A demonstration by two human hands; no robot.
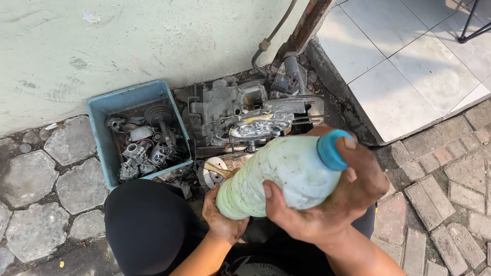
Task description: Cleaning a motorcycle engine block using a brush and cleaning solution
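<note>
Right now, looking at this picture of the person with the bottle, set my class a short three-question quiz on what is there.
1. True or false: the cap on the plastic bottle is red.
2. Which hand supports the bottle's base? A) left hand B) right hand C) neither
3. Fill in: the loose metal parts lie in a blue ____ beside the engine casing.

Key
1. False; the cap is blue, with the right hand's fingers on it.
2. A; the left hand cups the base, the right hand wraps the upper body.
3. Tray.
</note>
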